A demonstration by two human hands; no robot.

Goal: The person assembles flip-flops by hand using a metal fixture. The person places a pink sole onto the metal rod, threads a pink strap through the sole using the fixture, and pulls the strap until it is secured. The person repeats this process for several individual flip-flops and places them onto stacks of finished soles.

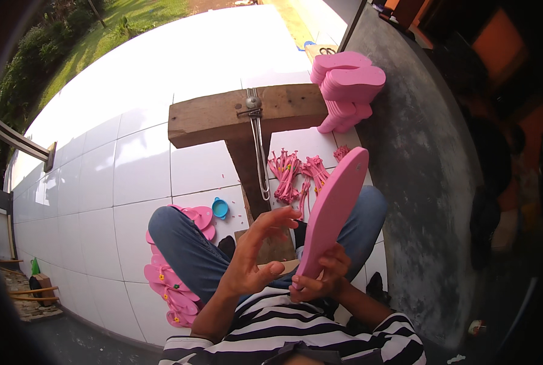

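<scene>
My right hand (326, 271) grips the lower end of a pink flip-flop sole (335, 207), held upright on its edge with a small hole near its top. Beside it, my left hand (256, 252) is raised with thumb and fingers apart, holding nothing. Past the sole lie bundles of pink flip-flop straps (285, 176) on the tiles. Along my left leg sit several pink flip-flops (165, 274) with straps fitted, some with small flower ornaments. A stack of pink soles (353, 85) rises at the far right end of the wooden beam.
A T-shaped wooden stand (207, 112) is between my legs, with a long metal rod tool (256, 140) fixed on it. A small blue round container (220, 208) sits by my left knee. To the right runs a grey wall-like surface (405, 182). White tiles (89, 213) stretch left.
</scene>
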